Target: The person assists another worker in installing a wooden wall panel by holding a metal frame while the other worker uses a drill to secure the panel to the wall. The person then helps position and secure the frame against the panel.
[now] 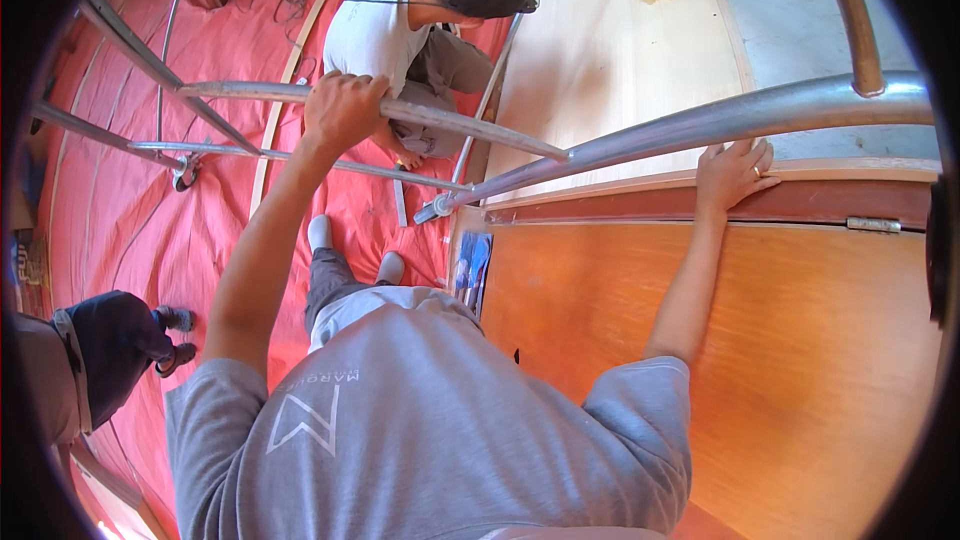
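Note:
My left hand [345,110] is wrapped round a horizontal metal tube [450,123] of a scaffold frame. Further right, my right hand [735,176] is hooked over the pale wooden trim [620,188] above a dark red frame strip; its fingers lie over the edge and the thumb points right. Below that strip is an orange-brown wooden door panel [800,320], with a metal hinge [873,225] to the right of my hand. A thicker scaffold tube [660,140] slants just above my right hand.
A crouching person [385,30] in a white shirt and dark cap is ahead, behind the scaffold. Another person's dark-clad legs [110,350] show at the left. Red sheeting [210,240] covers the floor, with a long wooden strip [285,100] on it. A scaffold caster [186,173] rests at left.

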`<state>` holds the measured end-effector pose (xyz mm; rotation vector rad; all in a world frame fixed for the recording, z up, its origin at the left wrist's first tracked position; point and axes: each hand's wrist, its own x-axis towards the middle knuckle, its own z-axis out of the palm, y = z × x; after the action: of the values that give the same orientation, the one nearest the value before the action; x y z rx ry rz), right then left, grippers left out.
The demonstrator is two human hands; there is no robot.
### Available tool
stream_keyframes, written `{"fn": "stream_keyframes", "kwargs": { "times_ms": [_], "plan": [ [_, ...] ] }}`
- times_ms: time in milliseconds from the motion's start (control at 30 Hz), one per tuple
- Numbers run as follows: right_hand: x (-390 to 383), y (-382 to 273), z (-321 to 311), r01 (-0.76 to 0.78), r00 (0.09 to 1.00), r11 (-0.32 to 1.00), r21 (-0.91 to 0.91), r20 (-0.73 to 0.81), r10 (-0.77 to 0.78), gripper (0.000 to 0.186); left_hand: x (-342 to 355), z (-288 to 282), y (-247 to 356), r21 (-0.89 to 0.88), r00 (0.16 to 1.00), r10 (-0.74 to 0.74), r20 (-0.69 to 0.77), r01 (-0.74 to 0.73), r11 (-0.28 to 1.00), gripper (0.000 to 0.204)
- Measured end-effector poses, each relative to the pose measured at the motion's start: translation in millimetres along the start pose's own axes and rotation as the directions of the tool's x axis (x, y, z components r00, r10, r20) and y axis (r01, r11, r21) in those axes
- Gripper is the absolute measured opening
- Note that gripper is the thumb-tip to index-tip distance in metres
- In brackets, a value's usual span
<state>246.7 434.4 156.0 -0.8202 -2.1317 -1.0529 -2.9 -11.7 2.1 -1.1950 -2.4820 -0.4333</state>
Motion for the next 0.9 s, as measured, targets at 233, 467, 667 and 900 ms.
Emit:
{"fn": "stream_keyframes", "kwargs": {
  "times_ms": [233, 467, 667, 900],
  "plan": [
    [1.4, -1.5, -2.6, -0.019, 0.999, 1.0, 0.01, 0.028, 0.019, 0.06, 3.1, -4.0, 1.8, -0.07, 0.997, 0.001, -0.081, -0.007, 0.998, 0.016],
    [0.3, -1.5, -1.7, -0.027, 1.0, 1.0, 0.013, 0.014, 0.026, 0.057, 2.8, -2.1, 1.5, -0.027, 0.997, 0.009, -0.08, -0.012, 1.0, 0.006],
    [0.6, -2.1, -2.3, -0.033, 0.999, 0.999, 0.014, 0.014, 0.033, 0.053, 2.6, -3.9, 1.7, -0.041, 0.997, 0.003, -0.073, -0.006, 0.999, 0.007],
    [0.5, -2.9, -3.7, -0.043, 0.997, 0.999, 0.008, 0.071, 0.042, 0.043, 2.6, -4.8, 2.0, -0.039, 0.999, -0.002, -0.054, 0.0, 0.999, 0.009]
  ]
}}
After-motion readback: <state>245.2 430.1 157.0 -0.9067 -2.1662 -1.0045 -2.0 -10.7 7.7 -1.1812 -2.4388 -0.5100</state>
